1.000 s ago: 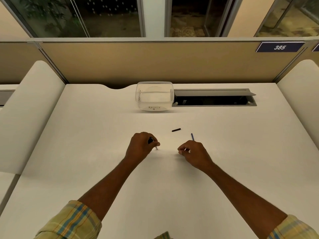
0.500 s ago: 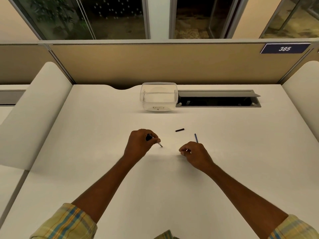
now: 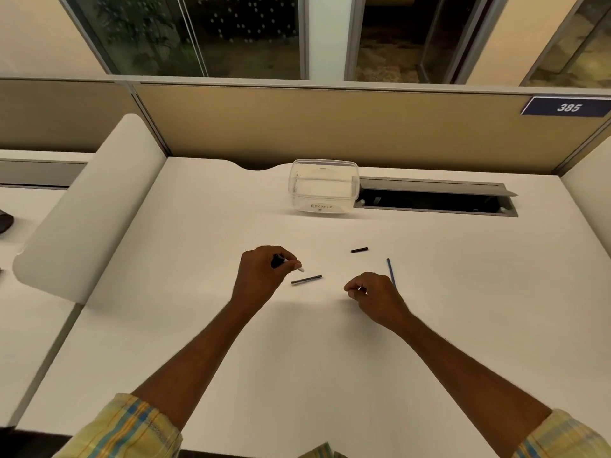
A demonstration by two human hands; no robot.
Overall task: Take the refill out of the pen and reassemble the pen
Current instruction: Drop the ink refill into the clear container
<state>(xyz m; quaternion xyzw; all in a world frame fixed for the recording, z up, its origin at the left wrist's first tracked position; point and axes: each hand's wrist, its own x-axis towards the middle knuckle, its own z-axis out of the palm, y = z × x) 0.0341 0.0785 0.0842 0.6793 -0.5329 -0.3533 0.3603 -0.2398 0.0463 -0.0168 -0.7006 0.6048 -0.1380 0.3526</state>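
Nearer than the clear rectangular plastic tub (image 3: 324, 206), left hand (image 3: 263, 276) grips a black, white-tipped pen barrel (image 3: 278, 260) — right hand (image 3: 378, 297) curls beside the thin blue refill (image 3: 390, 269), hold unclear.

White table (image 3: 198, 325), matte top, curved notch in the far edge. Far centre: clear plastic tub (image 3: 323, 188), upright, handwritten label on its near wall. Just right of it: long grey cable hatch (image 3: 436, 193) set into the top, lid raised. Mid-table, loose parts: short black piece (image 3: 359, 250) lying flat. Thin blue refill (image 3: 390, 269) near it, to the right, its near end hidden behind the right hand (image 3: 377, 295). Slim dark piece (image 3: 306, 280) further left, blurred; resting or just above the top, cannot tell.
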